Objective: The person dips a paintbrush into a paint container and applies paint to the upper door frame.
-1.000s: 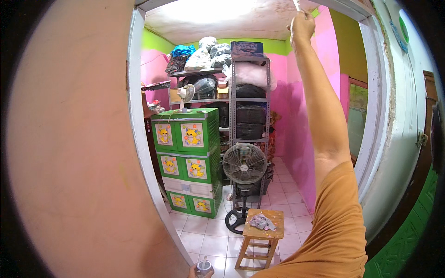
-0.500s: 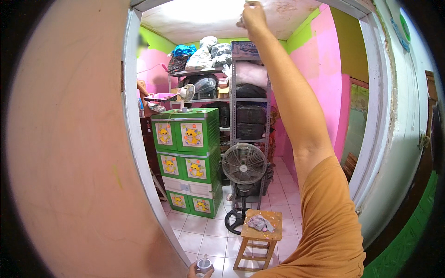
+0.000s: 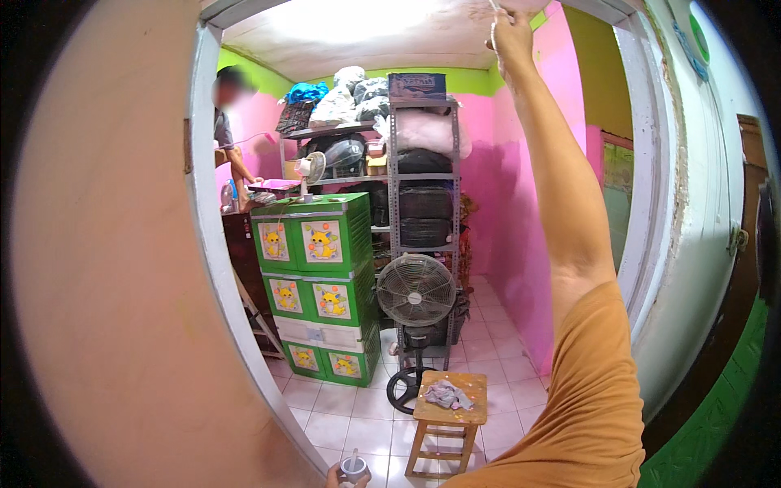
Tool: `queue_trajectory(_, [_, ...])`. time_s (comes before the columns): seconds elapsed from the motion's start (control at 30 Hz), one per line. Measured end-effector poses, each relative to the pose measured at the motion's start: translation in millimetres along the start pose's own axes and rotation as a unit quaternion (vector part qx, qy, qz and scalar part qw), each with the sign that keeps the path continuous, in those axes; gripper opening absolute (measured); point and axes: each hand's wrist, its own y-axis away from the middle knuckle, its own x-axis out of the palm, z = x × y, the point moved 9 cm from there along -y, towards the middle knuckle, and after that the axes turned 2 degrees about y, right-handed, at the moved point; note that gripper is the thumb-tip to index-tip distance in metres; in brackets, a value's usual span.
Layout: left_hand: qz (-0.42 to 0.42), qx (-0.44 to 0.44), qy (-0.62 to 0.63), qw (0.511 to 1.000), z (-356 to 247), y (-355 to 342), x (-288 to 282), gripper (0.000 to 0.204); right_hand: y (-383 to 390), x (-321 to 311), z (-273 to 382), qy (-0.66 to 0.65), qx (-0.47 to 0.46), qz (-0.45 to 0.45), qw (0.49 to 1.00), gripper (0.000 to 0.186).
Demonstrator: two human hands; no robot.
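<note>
At the bottom edge my left hand [image 3: 337, 477] is closed around a small pale cup [image 3: 355, 468]. A slim whitish stick stands up out of the cup. My right arm, in a mustard sleeve, is stretched high, and my right hand [image 3: 512, 39] is closed near the top of the door frame [image 3: 415, 6]. From its fingers a thin pale stick [image 3: 494, 5] points upward; its far end is cut off by the picture's edge, so its kind cannot be made out.
A wooden stool [image 3: 452, 398] with a crumpled rag [image 3: 448, 395] stands below, before a black standing fan [image 3: 416, 290]. Behind are a green drawer cabinet [image 3: 366, 268] and a loaded metal shelf [image 3: 394, 175]. Another person [image 3: 225, 122] is at the left, beyond the door frame.
My right hand has moved to the right along the top of the doorway. The view has shifted, bringing the other person further into sight. My left hand still holds the cup.
</note>
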Motion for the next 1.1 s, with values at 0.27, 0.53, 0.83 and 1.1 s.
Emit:
queue_trajectory(0.27, [0.072, -0.03, -0.001, 0.997, -35, -14, 26, 0.056, -10, -147, -11, -0.093, 0.039, -0.322, 0.941, 0.034])
queue_trajectory(0.53, [0.124, 0.006, 0.024, 0.992, -35, -14, 53, 0.052, -43, -110, -21, -0.083, 0.035, -0.056, 0.994, 0.023])
queue_trajectory(0.83, [0.116, -0.011, 0.077, 0.99, -71, 3, 47, 0.063, 209, -48, -5, -0.108, 0.236, 0.088, 0.962, 0.034])
queue_trajectory(1.1, [0.188, -0.012, 0.028, 0.982, -70, 23, 43, 0.071, 500, -150, -3, 0.029, 0.473, 0.201, 0.857, 0.048])
